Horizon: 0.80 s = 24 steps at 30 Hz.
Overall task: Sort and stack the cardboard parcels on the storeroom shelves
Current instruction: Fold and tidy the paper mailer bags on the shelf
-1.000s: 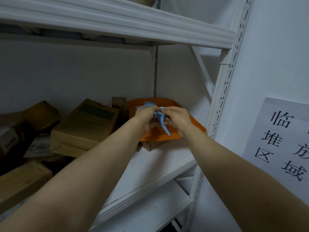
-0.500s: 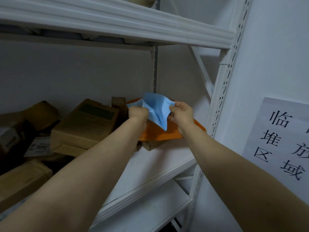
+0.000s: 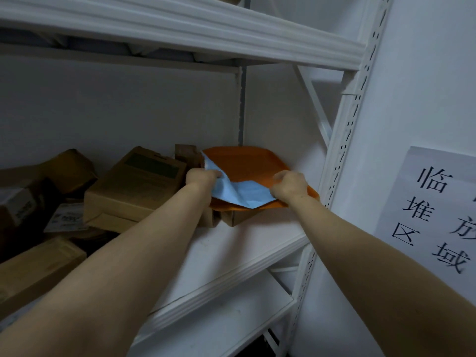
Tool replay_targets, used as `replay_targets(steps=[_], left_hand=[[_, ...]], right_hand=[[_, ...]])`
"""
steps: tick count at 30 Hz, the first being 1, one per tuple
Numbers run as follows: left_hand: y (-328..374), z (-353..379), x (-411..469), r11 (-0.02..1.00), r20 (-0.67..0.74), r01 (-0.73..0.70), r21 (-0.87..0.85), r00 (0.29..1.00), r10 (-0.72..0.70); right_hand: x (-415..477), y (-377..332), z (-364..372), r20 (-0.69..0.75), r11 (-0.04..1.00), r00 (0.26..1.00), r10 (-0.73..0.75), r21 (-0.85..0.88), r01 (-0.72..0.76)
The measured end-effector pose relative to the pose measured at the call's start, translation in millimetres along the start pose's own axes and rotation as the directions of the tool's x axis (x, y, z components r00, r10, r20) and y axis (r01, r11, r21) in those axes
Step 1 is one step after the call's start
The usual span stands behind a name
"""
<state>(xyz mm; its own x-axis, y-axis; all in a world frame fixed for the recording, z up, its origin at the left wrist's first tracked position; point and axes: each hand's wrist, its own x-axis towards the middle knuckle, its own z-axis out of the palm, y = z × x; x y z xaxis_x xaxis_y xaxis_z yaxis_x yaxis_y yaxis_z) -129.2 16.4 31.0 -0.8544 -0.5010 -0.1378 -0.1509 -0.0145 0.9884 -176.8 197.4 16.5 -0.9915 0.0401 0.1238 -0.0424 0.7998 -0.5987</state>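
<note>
Two grips: left hand and right hand each pinch blue sheet over orange tray. Risk: tugging could tip tray off small boxes beneath.

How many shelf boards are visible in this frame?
3: the top board overhead, the middle board under the parcels, the bottom board below. Others may lie outside the frame.
</note>
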Motion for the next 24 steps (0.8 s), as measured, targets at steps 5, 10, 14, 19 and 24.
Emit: replay_targets(steps=[5, 10, 14, 19, 24], left_hand=[[5.8, 6.7, -16.8, 0.978, 0.078, -0.187, 0.091, 0.98, 0.18], [14.9, 13.6, -34.2, 0.97, 0.258, -0.241, 0.021, 0.939, 0.227], [19.0, 14.1, -42.6, 0.984, 0.333, -0.057, -0.168, 0.936, 0.111], [26.7, 11.4, -35.8, 0.919, 0.249, 0.084, -0.385, 0.968, 0.016], [29.2, 9.0, -28.0, 0.848, 0.266, 0.123, -0.516, 0.964, 0.023]], right_hand=[[-10.1, -28.7, -0.9, 0.045, 0.932, 0.985, -0.165, 0.335, 0.141], [-16.2, -62.3, -3.8, 0.258, 0.799, 0.956, -0.139, 0.6, -0.046], [-10.1, -70.6, -7.5, 0.196, 0.827, 0.975, -0.103, 0.561, -0.025], [-8.4, -61.1, -8.9, -0.018, 0.78, 0.933, -0.359, 0.543, 0.311], [-18.4, -59.1, -6.8, 0.038, 0.708, 0.816, -0.577, 0.522, 0.476]])
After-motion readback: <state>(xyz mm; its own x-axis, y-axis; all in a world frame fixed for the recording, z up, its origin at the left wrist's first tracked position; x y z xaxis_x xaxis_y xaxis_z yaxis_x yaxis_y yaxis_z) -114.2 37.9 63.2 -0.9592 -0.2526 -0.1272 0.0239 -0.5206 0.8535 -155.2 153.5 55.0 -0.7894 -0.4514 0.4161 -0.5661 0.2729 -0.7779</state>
